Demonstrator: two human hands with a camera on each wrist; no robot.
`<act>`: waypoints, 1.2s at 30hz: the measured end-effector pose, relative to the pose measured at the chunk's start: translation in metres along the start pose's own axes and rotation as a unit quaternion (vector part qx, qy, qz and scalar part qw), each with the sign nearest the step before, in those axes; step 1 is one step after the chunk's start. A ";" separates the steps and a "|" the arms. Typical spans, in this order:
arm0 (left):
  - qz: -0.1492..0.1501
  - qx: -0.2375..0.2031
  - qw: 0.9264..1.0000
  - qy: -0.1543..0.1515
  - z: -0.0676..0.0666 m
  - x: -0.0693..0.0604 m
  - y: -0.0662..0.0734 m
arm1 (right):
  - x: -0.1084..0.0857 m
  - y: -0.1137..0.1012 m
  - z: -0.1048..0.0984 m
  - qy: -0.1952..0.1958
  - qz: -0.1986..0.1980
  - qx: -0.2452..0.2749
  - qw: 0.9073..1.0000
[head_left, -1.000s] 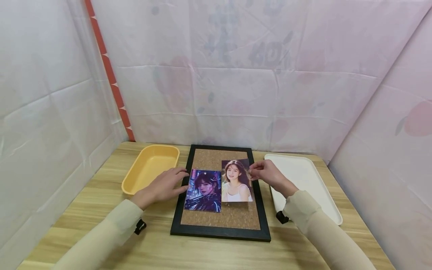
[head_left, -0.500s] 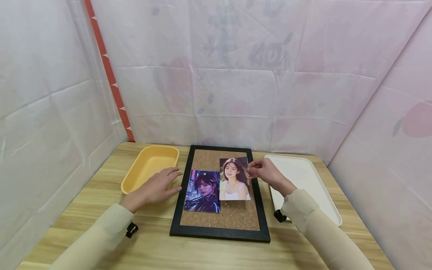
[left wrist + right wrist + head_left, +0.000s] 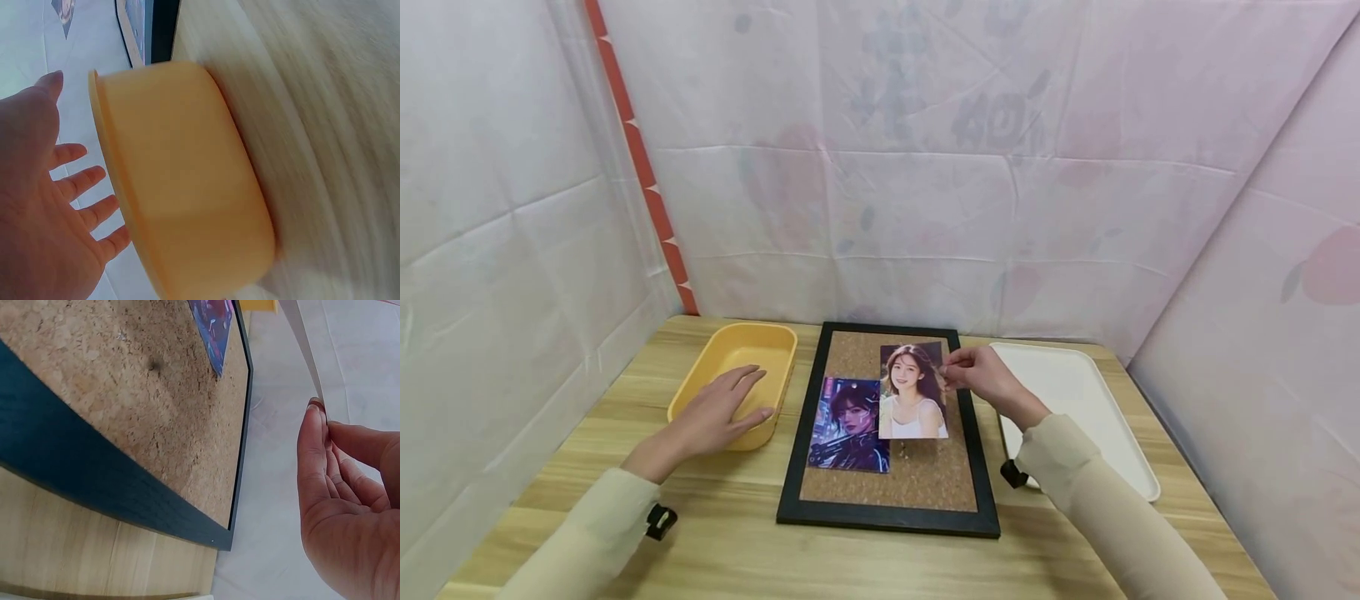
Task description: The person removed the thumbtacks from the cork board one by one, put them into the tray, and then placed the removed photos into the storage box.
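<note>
The left hand (image 3: 707,417) has shifted toward the yellow bin (image 3: 181,175), grip spread apart. The right hand (image 3: 988,382) pinches the portrait photo (image 3: 913,400) above the corkboard (image 3: 917,490).

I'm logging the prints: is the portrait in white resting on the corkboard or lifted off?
Lifted off: the right hand pinches the portrait by one edge, which the right wrist view shows clear of the corkboard.

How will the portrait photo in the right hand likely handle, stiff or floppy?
The portrait photo is probably very light, since the right hand pinches just one edge. It seems fairly stiff, only slightly curved above the corkboard. Its thin profile in the right wrist view suggests it could crease.
</note>
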State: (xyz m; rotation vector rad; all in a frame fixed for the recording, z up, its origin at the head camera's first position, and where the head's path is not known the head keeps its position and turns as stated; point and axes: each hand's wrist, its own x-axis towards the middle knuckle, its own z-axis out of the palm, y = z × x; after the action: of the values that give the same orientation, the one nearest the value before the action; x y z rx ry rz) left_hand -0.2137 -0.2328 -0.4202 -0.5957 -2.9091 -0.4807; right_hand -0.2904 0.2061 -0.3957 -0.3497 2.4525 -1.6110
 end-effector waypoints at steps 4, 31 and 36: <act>-0.002 0.002 1.000 0.007 -0.001 -0.004 -0.005 | 0.002 -0.003 0.000 -0.001 -0.001 0.008 1.000; -0.049 -0.024 0.998 -0.019 -0.009 -0.022 -0.031 | 0.014 -0.011 0.008 0.000 -0.018 -0.001 1.000; -0.055 -0.019 0.998 -0.012 -0.009 -0.027 -0.036 | 0.014 -0.012 0.011 -0.005 -0.019 0.001 1.000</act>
State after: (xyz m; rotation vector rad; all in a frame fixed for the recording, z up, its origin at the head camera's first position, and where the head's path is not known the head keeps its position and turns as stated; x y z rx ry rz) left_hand -0.2033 -0.2768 -0.4268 -0.4518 -2.9741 -0.5454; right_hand -0.2992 0.1876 -0.3890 -0.4051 2.4511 -1.6233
